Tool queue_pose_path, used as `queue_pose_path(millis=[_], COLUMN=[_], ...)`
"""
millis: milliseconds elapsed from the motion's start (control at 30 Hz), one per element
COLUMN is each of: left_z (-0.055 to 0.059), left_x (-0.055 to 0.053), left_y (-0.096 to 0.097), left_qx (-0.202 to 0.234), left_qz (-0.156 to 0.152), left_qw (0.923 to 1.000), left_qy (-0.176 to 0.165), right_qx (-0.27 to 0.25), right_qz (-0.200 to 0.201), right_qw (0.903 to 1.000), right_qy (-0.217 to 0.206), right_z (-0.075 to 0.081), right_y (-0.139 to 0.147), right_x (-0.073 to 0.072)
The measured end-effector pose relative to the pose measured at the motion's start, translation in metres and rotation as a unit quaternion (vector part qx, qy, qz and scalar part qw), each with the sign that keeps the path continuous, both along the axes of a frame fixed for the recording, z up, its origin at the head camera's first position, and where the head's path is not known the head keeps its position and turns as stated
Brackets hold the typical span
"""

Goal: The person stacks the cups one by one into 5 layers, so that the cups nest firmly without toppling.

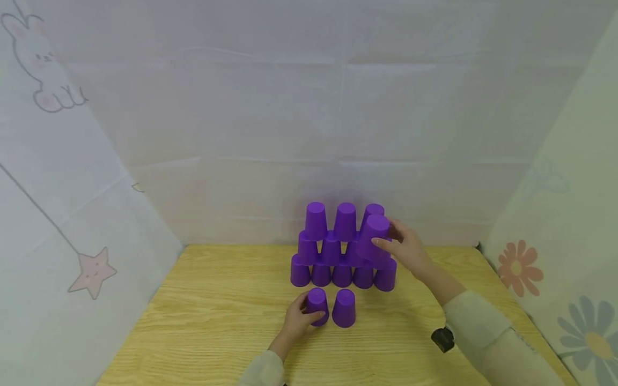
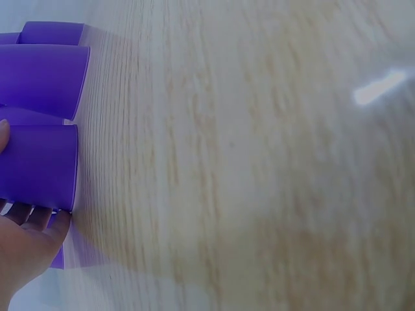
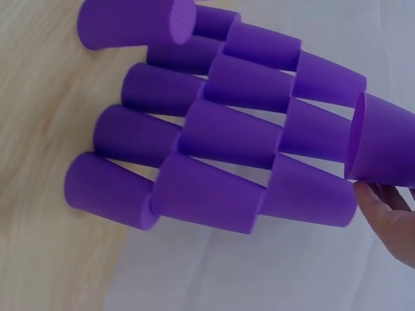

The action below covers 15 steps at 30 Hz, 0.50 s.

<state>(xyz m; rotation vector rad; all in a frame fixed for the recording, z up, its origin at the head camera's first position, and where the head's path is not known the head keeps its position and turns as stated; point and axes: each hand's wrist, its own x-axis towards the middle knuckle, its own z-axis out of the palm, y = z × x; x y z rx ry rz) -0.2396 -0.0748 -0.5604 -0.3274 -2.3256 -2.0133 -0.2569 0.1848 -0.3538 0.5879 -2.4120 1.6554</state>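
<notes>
A pyramid of upside-down purple cups (image 1: 330, 249) stands on the table in three tiers, with three cups in its top tier. My right hand (image 1: 407, 252) grips another purple cup (image 1: 373, 236) by its sides, bottom up. It overlaps the pyramid's right side in the head view; in the right wrist view, this held cup (image 3: 386, 139) is beside the top tier's end. My left hand (image 1: 296, 320) grips an upside-down purple cup (image 1: 316, 303) on the table before the pyramid, its fingers around the lower wall (image 2: 39, 168). Just right of that, a second loose cup (image 1: 344, 309) stands upside down.
The wood-grain table (image 1: 217, 332) reaches back to a pale cloth wall (image 1: 265, 134). Printed cloth sides (image 1: 569, 214) flank it left and right. Next to the right sleeve (image 1: 483, 327) shows a small black object (image 1: 442, 339).
</notes>
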Motion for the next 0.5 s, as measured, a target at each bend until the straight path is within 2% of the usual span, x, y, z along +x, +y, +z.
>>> queue_pose_path(millis=[167, 267, 333, 400, 500], left_z=[-0.002, -0.005, -0.006, -0.006, -0.006], left_x=[0.000, 0.002, 0.003, 0.003, 0.003], left_y=[-0.001, -0.003, -0.004, -0.005, -0.005], left_qx=[0.005, 0.009, 0.018, 0.020, 0.013], left_qz=[0.005, 0.006, 0.001, 0.002, 0.011], left_qw=[0.9999, 0.9990, 0.9967, 0.9959, 0.9978], left_qy=[0.009, 0.043, 0.078, 0.088, 0.065], right_qx=[0.007, 0.014, 0.012, 0.009, -0.003], right_qz=[-0.001, -0.012, -0.016, -0.019, -0.020], right_qw=[0.9999, 0.9998, 0.9998, 0.9998, 0.9998], right_qy=[0.007, 0.005, 0.004, 0.005, 0.008], right_z=[0.015, 0.019, 0.021, 0.024, 0.029], right_y=[0.001, 0.002, 0.003, 0.002, 0.001], right_x=[-0.006, -0.012, -0.016, -0.019, -0.023])
